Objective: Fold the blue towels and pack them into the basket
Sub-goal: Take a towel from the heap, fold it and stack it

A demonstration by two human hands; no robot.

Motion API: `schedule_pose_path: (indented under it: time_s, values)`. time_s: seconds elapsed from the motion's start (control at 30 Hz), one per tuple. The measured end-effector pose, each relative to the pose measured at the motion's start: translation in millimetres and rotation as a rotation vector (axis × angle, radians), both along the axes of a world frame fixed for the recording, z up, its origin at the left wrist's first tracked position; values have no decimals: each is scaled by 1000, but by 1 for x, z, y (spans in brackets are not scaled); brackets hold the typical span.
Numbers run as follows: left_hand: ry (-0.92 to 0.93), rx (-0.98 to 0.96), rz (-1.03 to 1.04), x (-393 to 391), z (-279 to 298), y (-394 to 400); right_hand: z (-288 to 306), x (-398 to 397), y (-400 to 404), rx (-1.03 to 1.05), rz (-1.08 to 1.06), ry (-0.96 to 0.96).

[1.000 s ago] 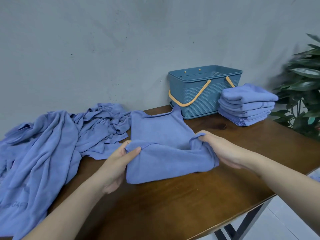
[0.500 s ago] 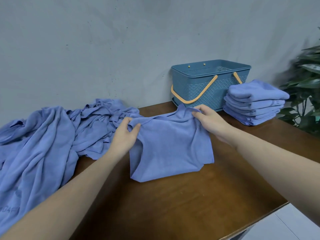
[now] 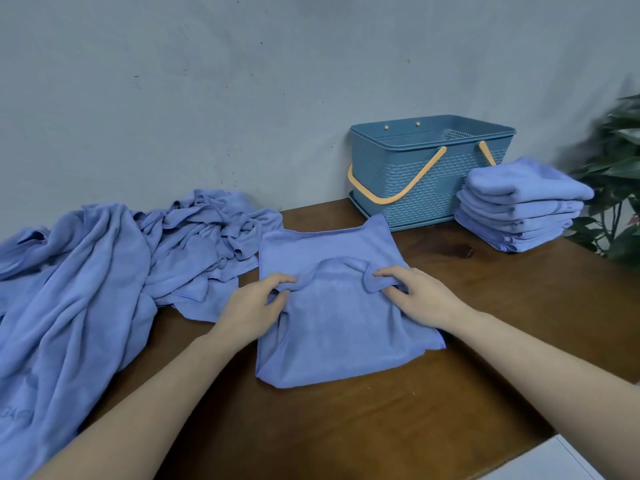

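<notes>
The left hand (image 3: pixel 258 301) and right hand (image 3: pixel 419 294) each pinch an end of a raised fold of the towel (image 3: pixel 339 327) lying flat on the table (image 3: pixel 381 427), fingers and thumb curled round the cloth. The fold between them sags in a shallow arc, so the edge is slack rather than taut. Behind the towel a far corner sticks up toward the basket (image 3: pixel 426 188), which stands at the wall with its orange handles hanging down and, as far as its inside shows, nothing in it. Just beside it on the right sits a stack (image 3: pixel 519 209) of folded towels, touching or nearly touching the basket; I cannot tell which. To the left lies a heap (image 3: pixel 114 268) of unfolded towels, one draped over the table edge.

Risks, as I judge them: the slack edge may land crooked and leave a lopsided fold; the layers under the hands may slide, since only the top fold is held; the draped towel may slip off.

The basket floor is hidden by its near wall, the heap is cut off at the left, and a plant (image 3: pixel 616 174) at the right is blurred
</notes>
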State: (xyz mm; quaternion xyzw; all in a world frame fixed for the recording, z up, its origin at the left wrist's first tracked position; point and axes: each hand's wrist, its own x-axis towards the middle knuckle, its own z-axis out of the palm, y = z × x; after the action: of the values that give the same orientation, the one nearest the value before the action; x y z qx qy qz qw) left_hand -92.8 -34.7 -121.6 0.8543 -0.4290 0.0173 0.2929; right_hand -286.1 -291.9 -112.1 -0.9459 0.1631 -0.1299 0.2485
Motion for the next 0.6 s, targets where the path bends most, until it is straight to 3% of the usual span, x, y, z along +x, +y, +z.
schedule_pose_path:
  time_s: [0.3,0.5,0.6]
  values:
    - [12,8,-72,-46,11,43,8,-66,36,84,-43,22]
    - [408,-285,19,-36,26,32,21,-55,22,595,-162,-279]
    - [929,-450,5,-28,37,17,32,-38,7,789,-191,-282]
